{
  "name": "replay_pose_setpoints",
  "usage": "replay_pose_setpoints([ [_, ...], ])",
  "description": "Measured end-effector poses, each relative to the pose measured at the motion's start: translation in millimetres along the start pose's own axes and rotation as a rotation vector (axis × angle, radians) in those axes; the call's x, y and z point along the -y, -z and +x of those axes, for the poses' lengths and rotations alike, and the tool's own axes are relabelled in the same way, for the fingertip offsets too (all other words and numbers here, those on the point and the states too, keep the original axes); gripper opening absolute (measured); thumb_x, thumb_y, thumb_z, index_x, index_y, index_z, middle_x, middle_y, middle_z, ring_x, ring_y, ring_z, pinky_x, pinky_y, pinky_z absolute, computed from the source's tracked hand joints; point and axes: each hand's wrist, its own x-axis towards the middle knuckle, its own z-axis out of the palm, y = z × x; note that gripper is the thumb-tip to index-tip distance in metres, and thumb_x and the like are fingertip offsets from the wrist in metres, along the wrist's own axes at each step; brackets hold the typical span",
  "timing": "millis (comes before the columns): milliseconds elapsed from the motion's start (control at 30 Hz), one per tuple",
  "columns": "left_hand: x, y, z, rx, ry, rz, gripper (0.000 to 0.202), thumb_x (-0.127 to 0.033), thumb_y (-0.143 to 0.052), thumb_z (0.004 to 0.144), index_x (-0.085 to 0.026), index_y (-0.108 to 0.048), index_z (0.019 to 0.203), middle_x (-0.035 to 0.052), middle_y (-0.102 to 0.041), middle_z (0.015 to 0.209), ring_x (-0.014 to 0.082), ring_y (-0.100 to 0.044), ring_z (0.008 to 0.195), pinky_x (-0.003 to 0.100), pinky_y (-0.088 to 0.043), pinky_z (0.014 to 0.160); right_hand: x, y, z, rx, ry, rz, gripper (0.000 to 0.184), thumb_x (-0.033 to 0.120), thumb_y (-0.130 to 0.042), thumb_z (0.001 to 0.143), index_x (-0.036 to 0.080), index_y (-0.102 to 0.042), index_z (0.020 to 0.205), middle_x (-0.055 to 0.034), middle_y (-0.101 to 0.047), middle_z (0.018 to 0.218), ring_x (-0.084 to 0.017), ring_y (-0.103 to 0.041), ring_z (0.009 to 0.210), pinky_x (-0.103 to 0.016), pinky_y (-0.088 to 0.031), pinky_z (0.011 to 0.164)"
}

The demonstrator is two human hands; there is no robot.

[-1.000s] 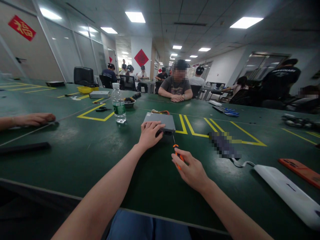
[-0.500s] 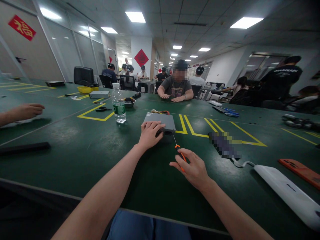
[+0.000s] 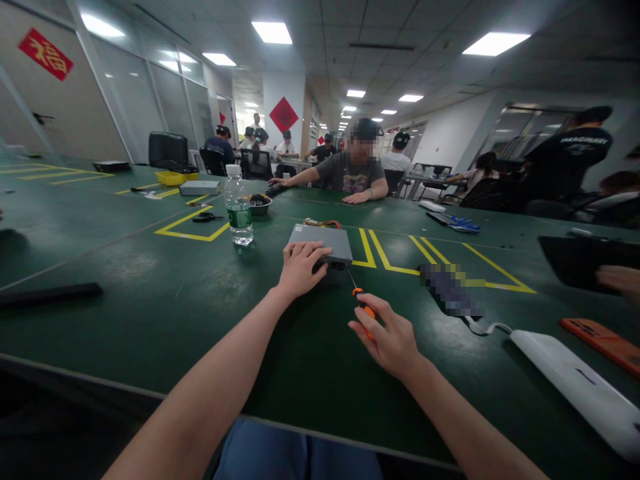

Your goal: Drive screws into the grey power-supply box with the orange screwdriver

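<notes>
A grey metal computer power supply [image 3: 327, 237] lies on the green table, its coloured wires [image 3: 323, 223] at the far side. My left hand [image 3: 303, 267] grips its near left part, fingers on the top face and thumb against the near side. In my right hand [image 3: 390, 333] is a screwdriver [image 3: 367, 313] with an orange and black handle, pinched between thumb and fingers. Its thin shaft points up to the near right corner of the power supply. The exact spot where the tip meets the case is too small to make out.
A water bottle [image 3: 240, 210] stands left of the power supply, a metal bowl [image 3: 260, 205] behind it. To the right lie a blurred-out dark device [image 3: 450, 291], a white power bank [image 3: 575, 387] and an orange phone [image 3: 605, 343]. A person [image 3: 357, 167] sits opposite.
My right hand has shifted slightly and its grip on the screwdriver handle has turned. The person opposite has reached out an arm. A hand left view at left; another with a dark object appeared at right.
</notes>
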Motion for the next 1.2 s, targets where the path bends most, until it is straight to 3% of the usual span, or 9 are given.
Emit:
replay_pose_setpoints([
  [200, 0, -1.3, 0, -0.006, -0.002, 0.001, 0.032, -0.03, -0.05, 0.082, -0.033, -0.054, 0.113, -0.0014, -0.055, 0.122, 0.0213, -0.043, 0.114, 0.042, -0.022, 0.098, 4, -2, 0, 0.134, 0.009, 0.041, 0.02, 0.025, -0.046, 0.086, 0.014, -0.053, 0.101, -0.0183, -0.053, 0.111, -0.02, -0.061, 0.087, -0.028, -0.052, 0.065],
  [300, 1, -1.6, 0, -0.009, 0.001, 0.001, 0.032, -0.03, -0.05, 0.082, -0.033, -0.054, 0.113, -0.0013, -0.055, 0.123, 0.0214, -0.043, 0.114, 0.042, -0.022, 0.098, 2, -3, 1, 0.081, 0.032, -0.008, 0.02, 0.02, -0.049, 0.085, 0.014, -0.051, 0.104, -0.017, -0.056, 0.107, -0.019, -0.061, 0.088, -0.026, -0.052, 0.067],
  [467, 2, -1.5, 0, -0.009, -0.009, 0.002, 0.032, -0.03, -0.05, 0.082, -0.033, -0.053, 0.113, -0.0015, -0.054, 0.123, 0.0213, -0.043, 0.114, 0.042, -0.022, 0.099, -4, -1, 3, -0.038, 0.022, -0.107, 0.012, 0.024, -0.057, 0.083, 0.018, -0.053, 0.092, -0.0084, -0.061, 0.085, -0.015, -0.061, 0.071, -0.025, -0.052, 0.061],
  [667, 1, -0.7, -1, -0.011, -0.011, 0.002, 0.031, -0.03, -0.049, 0.083, -0.033, -0.053, 0.114, -0.0011, -0.055, 0.122, 0.0212, -0.043, 0.113, 0.041, -0.022, 0.098, -3, 1, 2, 0.0, 0.037, -0.026, 0.014, 0.013, -0.052, 0.084, 0.019, -0.054, 0.097, -0.0113, -0.06, 0.101, -0.014, -0.061, 0.078, -0.024, -0.051, 0.065],
  [767, 0, 0.0, -1, -0.009, -0.015, 0.002, 0.031, -0.031, -0.049, 0.083, -0.033, -0.053, 0.113, -0.0011, -0.055, 0.122, 0.0212, -0.043, 0.113, 0.041, -0.023, 0.097, 0, 3, 3, 0.038, 0.029, -0.027, 0.006, 0.017, -0.051, 0.085, 0.018, -0.056, 0.09, -0.0118, -0.06, 0.099, -0.014, -0.061, 0.076, -0.025, -0.05, 0.064],
  [867, 0, -0.2, 0, -0.008, -0.012, 0.004, 0.031, -0.03, -0.05, 0.082, -0.033, -0.054, 0.113, -0.0013, -0.055, 0.122, 0.0212, -0.043, 0.113, 0.042, -0.022, 0.098, 4, 5, 2, 0.096, 0.006, -0.037, 0.013, 0.019, -0.046, 0.086, 0.014, -0.057, 0.089, -0.0167, -0.058, 0.102, -0.018, -0.06, 0.081, -0.028, -0.05, 0.066],
  [1033, 2, -2.3, 0, -0.021, -0.011, 0.007, 0.031, -0.03, -0.051, 0.082, -0.034, -0.054, 0.113, -0.0015, -0.055, 0.121, 0.0214, -0.044, 0.112, 0.042, -0.022, 0.098, 8, 9, 2, 0.115, 0.081, -0.221, 0.016, 0.015, -0.047, 0.085, 0.012, -0.059, 0.095, -0.0159, -0.06, 0.097, -0.018, -0.059, 0.077, -0.031, -0.048, 0.073],
  [1200, 2, -1.5, 0, -0.025, -0.017, 0.008, 0.031, -0.031, -0.051, 0.082, -0.033, -0.054, 0.113, -0.0008, -0.055, 0.121, 0.0219, -0.043, 0.113, 0.042, -0.023, 0.097, 16, 13, 5, 0.253, -0.017, -0.422, 0.015, 0.02, -0.048, 0.087, 0.015, -0.059, 0.096, -0.0087, -0.059, 0.082, -0.014, -0.053, 0.057, -0.027, -0.042, 0.056],
])
